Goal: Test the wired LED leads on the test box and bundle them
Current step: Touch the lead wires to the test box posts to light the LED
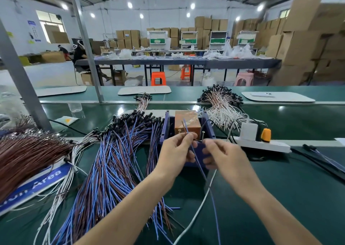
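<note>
At the centre of the frame, the left hand (175,151) pinches a thin blue-and-brown twin-wire LED lead (204,177) between thumb and fingertips. The lead's bare ends stick up in front of the purple plastic test box with an orange block inside (187,122), and its tail trails toward the lower edge. The right hand (222,155) is just beside it, fingers curled close to the lead; I cannot tell whether it grips the wire. A spread heap of blue and brown leads (112,160) lies lower left of the box on the green belt (298,188). A white power strip (261,146) sits right of the box.
</note>
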Available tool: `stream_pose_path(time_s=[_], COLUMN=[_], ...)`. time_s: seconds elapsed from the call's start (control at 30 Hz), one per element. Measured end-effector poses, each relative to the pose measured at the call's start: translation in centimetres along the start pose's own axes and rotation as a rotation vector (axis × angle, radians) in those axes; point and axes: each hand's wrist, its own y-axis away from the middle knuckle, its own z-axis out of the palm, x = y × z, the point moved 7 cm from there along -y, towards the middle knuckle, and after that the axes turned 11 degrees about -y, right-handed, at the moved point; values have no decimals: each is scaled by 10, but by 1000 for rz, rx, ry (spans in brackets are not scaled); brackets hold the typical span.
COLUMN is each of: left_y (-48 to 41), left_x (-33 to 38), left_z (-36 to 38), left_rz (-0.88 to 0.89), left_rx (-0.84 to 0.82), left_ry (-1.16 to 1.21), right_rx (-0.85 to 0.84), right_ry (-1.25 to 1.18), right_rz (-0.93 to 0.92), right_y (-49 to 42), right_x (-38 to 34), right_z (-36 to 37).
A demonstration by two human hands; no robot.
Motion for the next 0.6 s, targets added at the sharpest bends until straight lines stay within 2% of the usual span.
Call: stream_pose_path(time_s=[0.1,0.33,0.47,0.6], left_y=[0,-1,0,-8], left_x=[3,8,10,5], left_z=[-1,-3,-2,-28], left_rz=[47,183,234,164], left_rx=[-1,-36,-73,66], left_ry=[-16,-138,-181,-136], right_rx=[-22,-43,-49,85], right_ry=[-10,78,-21,-265], right_rz=[-109,-132,-78,40], right_y=[-11,-31,-33,-39], right_x=[-18,-20,-12,0], right_z=[7,23,25,6])
